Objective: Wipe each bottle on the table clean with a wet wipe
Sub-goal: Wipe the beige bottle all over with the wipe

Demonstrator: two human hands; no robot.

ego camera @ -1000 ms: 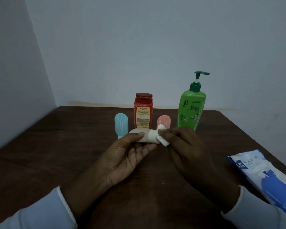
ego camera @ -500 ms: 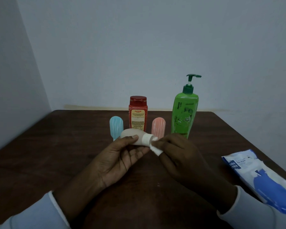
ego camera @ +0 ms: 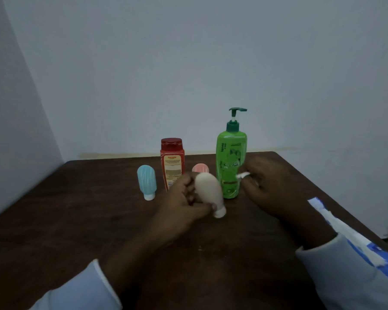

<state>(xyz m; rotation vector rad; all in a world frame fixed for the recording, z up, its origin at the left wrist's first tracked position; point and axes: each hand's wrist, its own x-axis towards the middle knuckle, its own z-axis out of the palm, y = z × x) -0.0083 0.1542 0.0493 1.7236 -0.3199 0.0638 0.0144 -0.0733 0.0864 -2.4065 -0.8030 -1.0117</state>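
Your left hand (ego camera: 184, 202) grips the small cream squeeze bottle (ego camera: 208, 191) cap-down by the dark wooden table (ego camera: 76, 220), your right hand (ego camera: 269, 186) pinches the crumpled white wet wipe (ego camera: 242, 175) clear of it, so that one looks done; small blue bottle (ego camera: 146, 181), red bottle (ego camera: 172, 164), small pink bottle (ego camera: 200, 168) and green pump bottle (ego camera: 231, 162) probably remain.

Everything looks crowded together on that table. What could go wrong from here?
The cream bottle, gripped by the left hand, is tilted with its small cap downward. Released carelessly, it might topple against the pink bottle or the green pump bottle close behind.
The right hand, pinching the wipe, is right beside that tall pump bottle and could knock it over.
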